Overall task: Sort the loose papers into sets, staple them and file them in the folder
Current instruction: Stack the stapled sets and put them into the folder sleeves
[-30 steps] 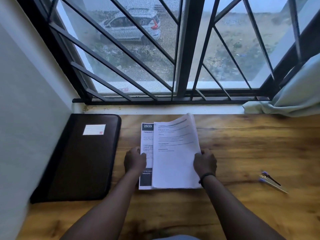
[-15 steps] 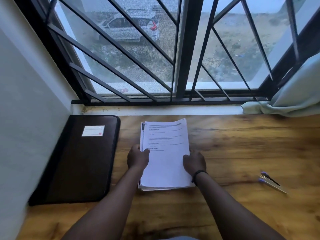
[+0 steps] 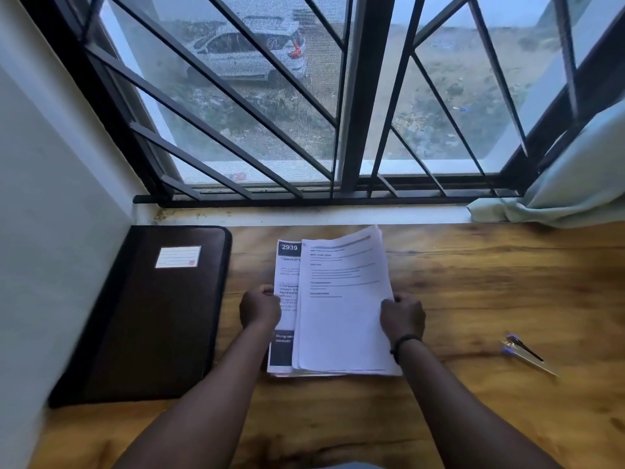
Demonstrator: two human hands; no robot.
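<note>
Head view: on the wooden table (image 3: 473,299), the left hand (image 3: 259,308) grips the left edge of the paper stack (image 3: 284,299) at centre, while the right hand (image 3: 402,316) grips the top sheets (image 3: 341,316), shifted toward 3 o'clock. Closed folder (image 3: 152,316) lies at 9 o'clock, stapler (image 3: 527,354) well apart at 3 o'clock

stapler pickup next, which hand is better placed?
Right. The stapler lies on the table to the right of the papers, on the right hand's side, with bare wood between. The left hand grips the stack's left edge, beside the closed folder, and would have to cross over.
</note>
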